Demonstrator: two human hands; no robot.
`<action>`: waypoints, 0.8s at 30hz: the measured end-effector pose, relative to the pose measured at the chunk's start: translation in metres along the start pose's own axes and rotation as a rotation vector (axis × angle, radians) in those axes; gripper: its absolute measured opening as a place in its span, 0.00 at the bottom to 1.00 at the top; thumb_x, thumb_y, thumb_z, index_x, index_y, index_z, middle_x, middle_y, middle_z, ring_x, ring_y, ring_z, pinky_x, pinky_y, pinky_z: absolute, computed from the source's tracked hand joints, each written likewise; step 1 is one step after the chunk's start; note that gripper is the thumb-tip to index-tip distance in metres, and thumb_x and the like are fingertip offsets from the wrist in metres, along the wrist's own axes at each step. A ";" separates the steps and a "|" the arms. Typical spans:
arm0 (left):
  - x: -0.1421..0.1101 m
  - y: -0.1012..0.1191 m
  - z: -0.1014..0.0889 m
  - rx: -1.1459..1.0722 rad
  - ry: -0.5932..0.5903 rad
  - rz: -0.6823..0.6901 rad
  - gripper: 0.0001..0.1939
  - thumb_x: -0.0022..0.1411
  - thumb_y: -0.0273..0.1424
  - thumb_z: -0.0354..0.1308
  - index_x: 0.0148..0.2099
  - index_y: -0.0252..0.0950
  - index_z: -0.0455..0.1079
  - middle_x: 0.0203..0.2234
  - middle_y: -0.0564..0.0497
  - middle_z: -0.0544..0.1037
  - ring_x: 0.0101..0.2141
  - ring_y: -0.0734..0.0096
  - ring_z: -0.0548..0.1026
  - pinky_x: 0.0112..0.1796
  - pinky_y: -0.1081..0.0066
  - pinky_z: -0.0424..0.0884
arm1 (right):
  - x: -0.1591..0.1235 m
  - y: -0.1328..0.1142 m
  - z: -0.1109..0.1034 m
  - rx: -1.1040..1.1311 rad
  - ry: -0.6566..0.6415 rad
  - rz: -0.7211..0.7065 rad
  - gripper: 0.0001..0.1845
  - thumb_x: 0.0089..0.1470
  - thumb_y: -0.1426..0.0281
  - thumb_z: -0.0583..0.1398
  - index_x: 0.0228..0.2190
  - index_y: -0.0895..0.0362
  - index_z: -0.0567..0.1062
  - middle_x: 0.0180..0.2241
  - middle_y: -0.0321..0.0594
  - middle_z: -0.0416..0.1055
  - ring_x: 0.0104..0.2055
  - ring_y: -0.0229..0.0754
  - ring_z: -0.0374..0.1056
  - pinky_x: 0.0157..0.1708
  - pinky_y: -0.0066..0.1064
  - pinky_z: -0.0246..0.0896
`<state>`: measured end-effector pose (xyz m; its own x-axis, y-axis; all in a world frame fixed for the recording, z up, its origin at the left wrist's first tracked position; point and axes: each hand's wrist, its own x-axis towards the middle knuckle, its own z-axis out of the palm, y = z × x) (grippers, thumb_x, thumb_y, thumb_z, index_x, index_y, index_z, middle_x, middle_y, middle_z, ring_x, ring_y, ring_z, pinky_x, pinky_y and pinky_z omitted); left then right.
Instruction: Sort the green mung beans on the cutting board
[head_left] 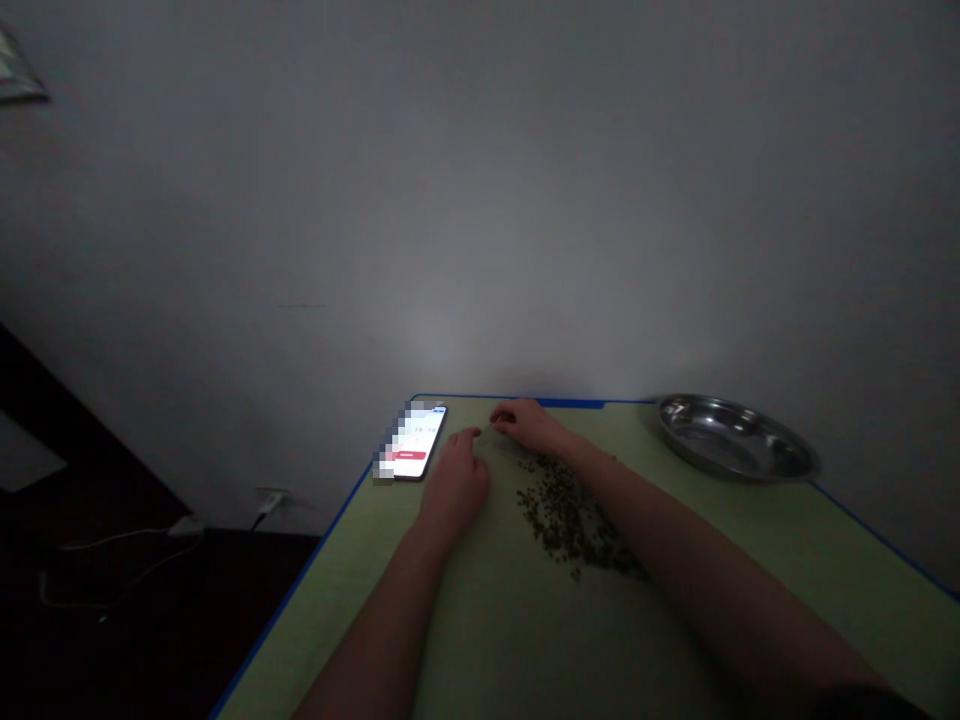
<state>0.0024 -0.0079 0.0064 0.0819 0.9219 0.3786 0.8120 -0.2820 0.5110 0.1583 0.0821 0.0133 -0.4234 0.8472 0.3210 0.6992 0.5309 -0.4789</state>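
A heap of small dark grains or seeds (566, 515) lies spread on a green table (465, 640) with a blue edge. My left hand (455, 477) rests left of the heap, its fingers curled and pinched at the tips. My right hand (529, 423) lies at the heap's far end, fingers bent inward close to my left fingertips. Whatever sits between the fingertips is too small and dim to make out.
A lit phone (415, 441) lies at the table's far left corner. A shallow steel bowl (735, 438) sits at the far right. A plain wall rises right behind the table. Cables and a plug (264, 502) lie on the dark floor to the left.
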 end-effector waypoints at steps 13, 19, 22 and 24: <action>0.005 -0.003 -0.003 -0.131 0.202 0.040 0.21 0.53 0.20 0.47 0.50 0.32 0.64 0.46 0.41 0.72 0.49 0.62 0.70 0.51 0.57 0.66 | -0.001 -0.015 0.005 0.029 -0.027 -0.058 0.10 0.50 0.76 0.62 0.36 0.58 0.79 0.33 0.41 0.78 0.35 0.39 0.71 0.36 0.27 0.61; 0.005 -0.003 -0.004 -0.172 0.214 0.039 0.20 0.53 0.21 0.47 0.49 0.34 0.64 0.44 0.42 0.72 0.47 0.62 0.71 0.48 0.58 0.68 | -0.001 -0.017 0.003 0.032 -0.039 -0.067 0.09 0.48 0.76 0.63 0.34 0.58 0.80 0.32 0.41 0.78 0.34 0.39 0.71 0.36 0.28 0.61; 0.005 -0.003 -0.003 -0.181 0.206 0.040 0.19 0.54 0.21 0.47 0.49 0.34 0.64 0.44 0.43 0.72 0.46 0.63 0.71 0.48 0.58 0.68 | -0.004 -0.016 0.003 0.038 -0.045 -0.059 0.09 0.49 0.76 0.62 0.34 0.60 0.80 0.32 0.42 0.78 0.33 0.39 0.71 0.35 0.27 0.61; 0.005 -0.003 -0.003 -0.196 0.203 0.039 0.18 0.54 0.22 0.47 0.49 0.34 0.64 0.44 0.43 0.72 0.46 0.63 0.71 0.48 0.59 0.68 | -0.005 -0.015 0.002 0.044 -0.049 -0.052 0.09 0.49 0.77 0.62 0.34 0.61 0.80 0.32 0.43 0.78 0.33 0.39 0.71 0.34 0.27 0.61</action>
<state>-0.0013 -0.0031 0.0093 -0.0219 0.8430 0.5375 0.6818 -0.3806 0.6247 0.1486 0.0698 0.0172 -0.4865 0.8182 0.3065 0.6499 0.5733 -0.4989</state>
